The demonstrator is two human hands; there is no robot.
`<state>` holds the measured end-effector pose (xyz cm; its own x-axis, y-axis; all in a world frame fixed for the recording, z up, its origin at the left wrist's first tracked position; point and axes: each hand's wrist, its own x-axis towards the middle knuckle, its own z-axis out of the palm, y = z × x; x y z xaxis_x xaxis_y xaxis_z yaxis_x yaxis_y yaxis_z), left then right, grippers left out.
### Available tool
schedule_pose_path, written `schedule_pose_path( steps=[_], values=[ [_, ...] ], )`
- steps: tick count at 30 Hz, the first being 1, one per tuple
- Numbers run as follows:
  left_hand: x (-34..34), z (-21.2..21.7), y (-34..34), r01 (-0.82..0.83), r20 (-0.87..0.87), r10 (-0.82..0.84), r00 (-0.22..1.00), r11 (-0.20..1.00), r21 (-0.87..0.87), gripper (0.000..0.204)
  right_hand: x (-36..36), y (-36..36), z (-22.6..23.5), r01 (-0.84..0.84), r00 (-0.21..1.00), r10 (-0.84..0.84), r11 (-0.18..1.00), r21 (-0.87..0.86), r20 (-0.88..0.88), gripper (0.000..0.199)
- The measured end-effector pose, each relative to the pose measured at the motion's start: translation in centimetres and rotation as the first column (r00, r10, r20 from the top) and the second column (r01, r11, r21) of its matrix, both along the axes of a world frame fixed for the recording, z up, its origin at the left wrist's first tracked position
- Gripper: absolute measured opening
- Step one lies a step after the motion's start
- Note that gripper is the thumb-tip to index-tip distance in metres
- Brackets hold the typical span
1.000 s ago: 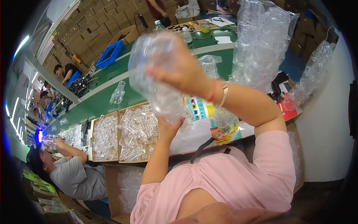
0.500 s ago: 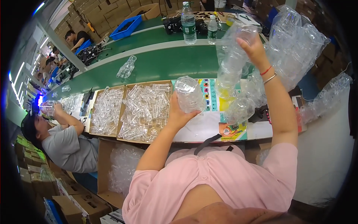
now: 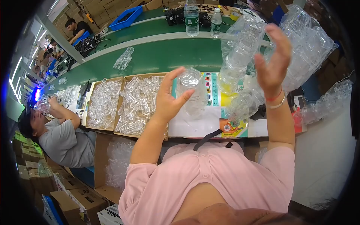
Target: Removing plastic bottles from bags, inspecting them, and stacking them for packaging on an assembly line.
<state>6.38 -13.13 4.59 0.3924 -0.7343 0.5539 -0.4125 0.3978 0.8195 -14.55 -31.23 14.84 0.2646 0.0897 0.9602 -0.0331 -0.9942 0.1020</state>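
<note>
A clear plastic container [image 3: 195,100] stands on the worktop in front of me. My left hand [image 3: 169,95] is curved beside its upper left side, thumb and fingers spread apart; the thumb overlaps the container, and whether they touch I cannot tell. Raised at the right, my right hand [image 3: 275,62] is blurred, its fingers apart and nothing in them. Just left of it stands a tall stack of clear plastic containers [image 3: 240,48] in a thin bag. Another clear stack [image 3: 245,102] lies below that. A large bagged bundle of clear containers [image 3: 305,56] is behind the right hand.
Two shallow cardboard trays hold clear plastic pieces [image 3: 104,105] [image 3: 140,103] at the left. On the green conveyor [image 3: 157,56] lies a clear piece [image 3: 123,58]; two water bottles [image 3: 191,20] [image 3: 215,24] stand beyond. A co-worker [image 3: 67,140] sits at the left.
My right hand has let go of the bagged stack and moved right. My left hand has loosened from the container, which now stands upright instead of tilted in the hand.
</note>
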Motion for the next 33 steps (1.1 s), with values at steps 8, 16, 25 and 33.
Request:
schedule_pose_path(
  steps=[8,16,25,33],
  values=[
    [1.2,1.4,-1.5,-0.001,-0.077,-0.003,0.997,0.999,-0.055,0.013,4.8,6.8,-4.1,-0.021,0.868,0.246,0.885,0.464,-0.431,0.039],
    [1.1,2.3,-2.1,0.07,-0.314,-0.059,0.947,0.997,0.024,0.011,6.5,6.2,-5.7,-0.043,0.884,0.359,0.7,0.713,-0.299,0.01],
    [2.4,-0.5,-1.9,0.173,-0.315,-0.234,0.92,0.962,-0.209,0.067,7.3,7.3,-7.0,-0.237,0.86,0.489,0.633,0.737,-0.144,0.045],
    [0.8,-9.1,-0.9,0.032,0.008,-0.033,0.999,0.996,0.081,0.125,9.0,6.6,-5.9,-0.162,0.875,0.418,0.729,0.665,-0.244,0.055]
  ],
)
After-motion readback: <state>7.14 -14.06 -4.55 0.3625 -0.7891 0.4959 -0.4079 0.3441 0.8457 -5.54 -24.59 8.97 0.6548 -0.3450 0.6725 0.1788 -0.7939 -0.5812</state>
